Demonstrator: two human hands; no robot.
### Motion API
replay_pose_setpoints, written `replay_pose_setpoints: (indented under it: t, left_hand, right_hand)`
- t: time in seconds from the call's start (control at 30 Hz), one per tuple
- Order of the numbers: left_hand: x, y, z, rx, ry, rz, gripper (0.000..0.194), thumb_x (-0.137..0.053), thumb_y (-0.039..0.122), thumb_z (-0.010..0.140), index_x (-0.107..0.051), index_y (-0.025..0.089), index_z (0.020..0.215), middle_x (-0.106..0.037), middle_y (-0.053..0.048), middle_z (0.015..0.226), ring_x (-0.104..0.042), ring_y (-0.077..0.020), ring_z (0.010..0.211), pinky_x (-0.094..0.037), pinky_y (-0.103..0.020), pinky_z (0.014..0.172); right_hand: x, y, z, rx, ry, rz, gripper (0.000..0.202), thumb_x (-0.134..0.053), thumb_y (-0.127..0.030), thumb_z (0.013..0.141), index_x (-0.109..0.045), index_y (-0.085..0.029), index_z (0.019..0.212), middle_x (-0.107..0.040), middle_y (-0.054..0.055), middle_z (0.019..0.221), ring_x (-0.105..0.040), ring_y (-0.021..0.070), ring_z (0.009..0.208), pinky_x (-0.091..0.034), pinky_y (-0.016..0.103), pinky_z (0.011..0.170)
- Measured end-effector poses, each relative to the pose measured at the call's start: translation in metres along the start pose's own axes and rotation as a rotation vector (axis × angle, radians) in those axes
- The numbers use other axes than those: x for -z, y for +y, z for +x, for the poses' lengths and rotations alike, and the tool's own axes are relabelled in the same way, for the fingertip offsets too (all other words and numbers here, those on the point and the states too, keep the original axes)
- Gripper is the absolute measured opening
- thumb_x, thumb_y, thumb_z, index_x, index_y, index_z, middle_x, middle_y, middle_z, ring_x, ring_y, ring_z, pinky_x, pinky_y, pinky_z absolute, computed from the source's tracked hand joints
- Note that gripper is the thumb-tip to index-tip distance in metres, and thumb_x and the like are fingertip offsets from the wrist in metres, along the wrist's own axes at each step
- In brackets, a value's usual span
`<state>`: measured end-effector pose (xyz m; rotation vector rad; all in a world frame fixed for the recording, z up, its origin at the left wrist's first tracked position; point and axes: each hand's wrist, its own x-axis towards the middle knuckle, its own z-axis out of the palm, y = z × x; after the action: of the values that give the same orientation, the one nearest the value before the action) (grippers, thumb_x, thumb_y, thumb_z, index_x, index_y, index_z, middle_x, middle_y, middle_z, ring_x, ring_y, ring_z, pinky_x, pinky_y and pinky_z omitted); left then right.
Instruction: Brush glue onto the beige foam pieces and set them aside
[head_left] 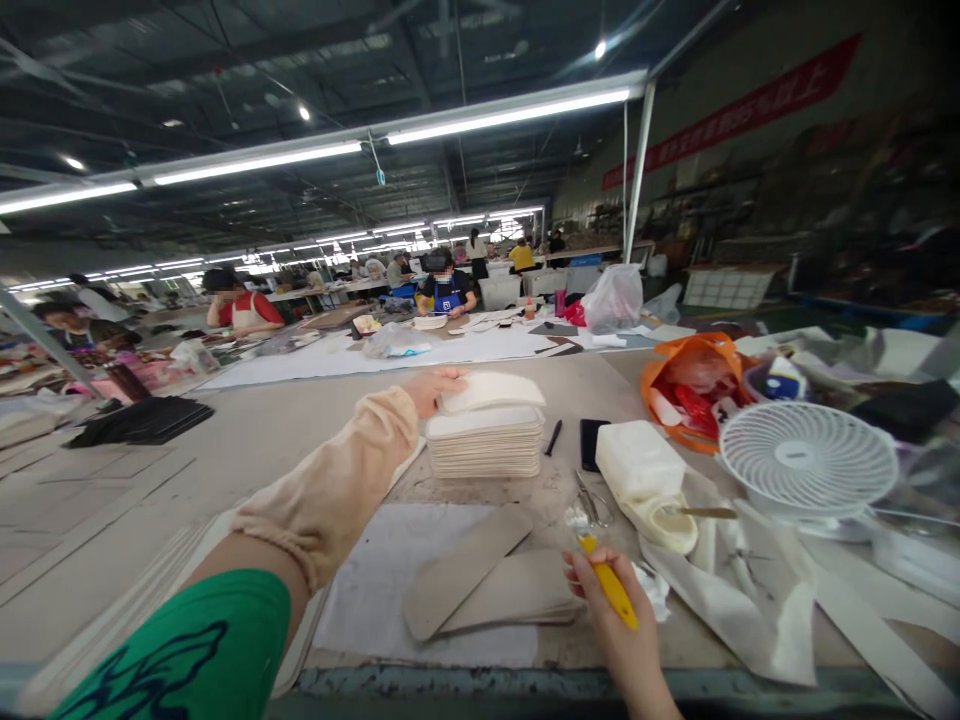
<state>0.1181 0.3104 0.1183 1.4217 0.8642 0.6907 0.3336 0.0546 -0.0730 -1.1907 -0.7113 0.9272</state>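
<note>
My left hand point(433, 390), in a beige sleeve cover, is closed on the left end of a cream rounded panel point(495, 392). That panel is raised at an angle over a neat stack of similar panels point(486, 445). My right hand point(619, 605) is wrapped round a yellow-handled tool point(611, 588); its pale head points away from me and is too blurred to name. Left of this hand, several beige-grey rounded strips point(469, 575) overlap on a white sheet point(367, 590). Scissors point(592, 500) lie just beyond the tool.
A white fan point(808, 460) and an orange bag point(690, 375) stand at the right. Nearer are a white block point(639, 458), a phone point(592, 443) and a dark pen-like item point(553, 437). Black sheets point(142, 422) lie left. Across the table a person in a blue apron point(448, 295) works.
</note>
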Motion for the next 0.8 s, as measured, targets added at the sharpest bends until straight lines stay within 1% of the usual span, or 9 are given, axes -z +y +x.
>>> replay_pose_setpoints:
  t: [0.1,0.17,0.27,0.37,0.5,0.57,0.67,0.73,0.8]
  left_hand:
    - [0.024,-0.020,0.022,0.106,0.012,0.156,0.054,-0.082,0.037,0.049,-0.069,0.012,0.094,-0.072,-0.011,0.088,-0.066,-0.0216,0.079,-0.051,-0.030,0.071]
    - [0.037,-0.033,0.029,0.161,0.018,0.214,0.054,-0.083,0.038,0.046,-0.070,0.012,0.091,-0.072,-0.010,0.084,-0.066,-0.0237,0.080,-0.050,-0.031,0.072]
    - [0.052,-0.048,0.031,0.215,0.040,0.294,0.051,-0.084,0.037,0.044,-0.072,0.012,0.087,-0.072,-0.009,0.080,-0.066,-0.0252,0.080,-0.049,-0.031,0.069]
    - [0.064,-0.055,0.031,0.224,0.099,0.392,0.047,-0.083,0.035,0.045,-0.073,0.014,0.085,-0.073,-0.007,0.079,-0.065,-0.0242,0.078,-0.048,-0.031,0.069]
    - [0.072,-0.057,0.033,0.161,0.242,0.541,0.033,-0.081,0.028,0.049,-0.073,0.016,0.079,-0.072,-0.005,0.076,-0.063,-0.0234,0.080,-0.047,-0.031,0.076]
    - [0.070,-0.055,0.032,0.111,0.334,0.611,0.028,-0.079,0.024,0.052,-0.072,0.015,0.077,-0.071,-0.006,0.082,-0.061,-0.0256,0.089,-0.045,-0.034,0.084]
    - [0.056,-0.056,0.020,0.034,0.471,0.682,0.028,-0.074,0.022,0.061,-0.071,0.014,0.087,-0.067,-0.009,0.103,-0.054,-0.0275,0.108,-0.038,-0.036,0.097]
    - [0.038,-0.063,0.000,-0.049,0.503,0.740,0.030,-0.068,0.027,0.070,-0.069,0.014,0.097,-0.064,-0.009,0.111,-0.052,-0.0256,0.112,-0.036,-0.035,0.101]
    - [0.014,-0.080,-0.034,-0.203,0.459,0.838,0.033,-0.060,0.034,0.079,-0.067,0.014,0.105,-0.063,-0.009,0.113,-0.055,-0.0237,0.109,-0.038,-0.035,0.101]
  right_hand:
    - [-0.004,-0.005,0.000,0.006,0.011,-0.035,0.037,-0.071,-0.049,0.070,-0.050,-0.021,0.085,-0.069,0.004,0.083,-0.066,0.0186,0.067,-0.055,0.030,0.063]
    - [-0.007,-0.009,0.000,0.005,0.019,-0.048,0.038,-0.070,-0.050,0.071,-0.050,-0.021,0.084,-0.069,0.004,0.082,-0.067,0.0189,0.067,-0.055,0.029,0.063]
    - [-0.011,-0.010,0.001,-0.012,0.022,-0.068,0.040,-0.069,-0.053,0.071,-0.050,-0.021,0.085,-0.069,0.004,0.081,-0.067,0.0201,0.069,-0.055,0.030,0.065]
    - [-0.012,-0.006,0.001,-0.024,0.012,-0.101,0.042,-0.068,-0.056,0.070,-0.050,-0.021,0.086,-0.069,0.004,0.082,-0.067,0.0209,0.070,-0.056,0.032,0.067]
    - [-0.008,0.005,0.003,-0.008,-0.008,-0.131,0.041,-0.070,-0.054,0.070,-0.051,-0.021,0.087,-0.069,0.005,0.083,-0.067,0.0214,0.070,-0.056,0.032,0.064]
    - [-0.004,0.008,0.004,0.006,-0.033,-0.147,0.040,-0.071,-0.051,0.071,-0.051,-0.021,0.089,-0.069,0.006,0.087,-0.068,0.0217,0.073,-0.057,0.032,0.065]
    - [-0.001,0.007,0.004,0.019,-0.044,-0.152,0.036,-0.071,-0.047,0.074,-0.050,-0.022,0.092,-0.069,0.005,0.092,-0.068,0.0200,0.076,-0.056,0.031,0.069]
    - [0.000,0.003,0.002,0.025,-0.031,-0.139,0.035,-0.069,-0.047,0.076,-0.050,-0.022,0.092,-0.070,0.005,0.090,-0.068,0.0194,0.076,-0.057,0.032,0.070]
    - [0.001,-0.002,0.000,0.042,-0.036,-0.127,0.034,-0.068,-0.047,0.078,-0.050,-0.021,0.091,-0.070,0.005,0.087,-0.068,0.0194,0.074,-0.057,0.033,0.069]
